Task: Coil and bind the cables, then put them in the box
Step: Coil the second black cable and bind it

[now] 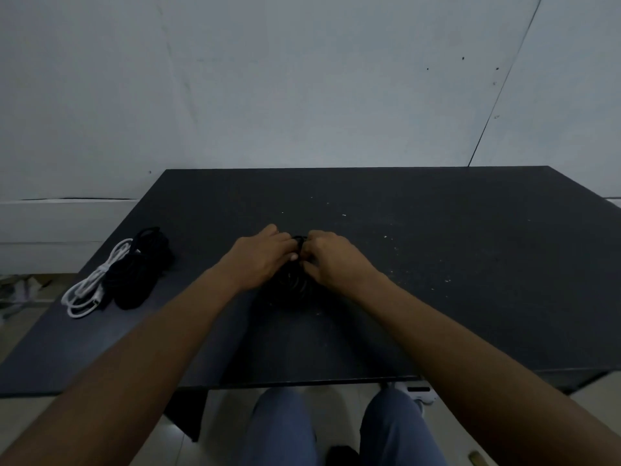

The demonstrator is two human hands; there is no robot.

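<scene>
A coiled black cable (293,284) lies on the dark table (437,264) in front of me, mostly covered by both hands. My left hand (262,255) grips the coil's far end with curled fingers. My right hand (331,260) pinches the same end from the right side, fingertips meeting the left hand's. What the fingers hold there besides the cable is hidden. At the table's left edge lie a coiled white cable (89,290) and a bundle of black cable (141,267), side by side. No box is in view.
The table's near edge runs just above my knees (336,428). A pale wall stands behind the table. Small white specks dot the tabletop on the right. Clutter lies on the floor at far left.
</scene>
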